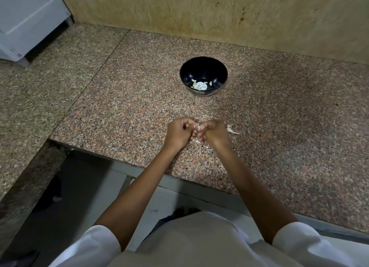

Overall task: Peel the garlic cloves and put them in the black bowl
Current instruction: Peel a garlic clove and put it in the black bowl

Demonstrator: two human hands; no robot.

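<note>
Several peeled cloves [200, 85]: these lie on the bottom of the black bowl [203, 59], which stands on the counter [129, 110] beyond the hands and well apart from them. This share of the task is judged done.
Clove in hand [199, 127]: a small pale piece held between both hands, above the near part of the counter. It is judged to be mid-peel and not yet ready for the bowl.
Left hand [178, 131]: fingers curled, with thumb and fingertips pinching the clove from the left.
Right hand [215, 132]: fingers curled likewise, pinching the same clove from the right, so the two hands meet at it.
Loose skins [231, 129]: pale scraps on the counter just right of the right hand, with a few more below the hands.
Remaining work: finish this clove and drop it in the bowl. No unpeeled cloves show on the counter, so this one is possibly among the last.
Hidden or unclear: fingers cover most of the clove, so how much skin is left cannot be told. The pieces in the bowl are too small to count. Anything beneath the hands is hidden.
</note>
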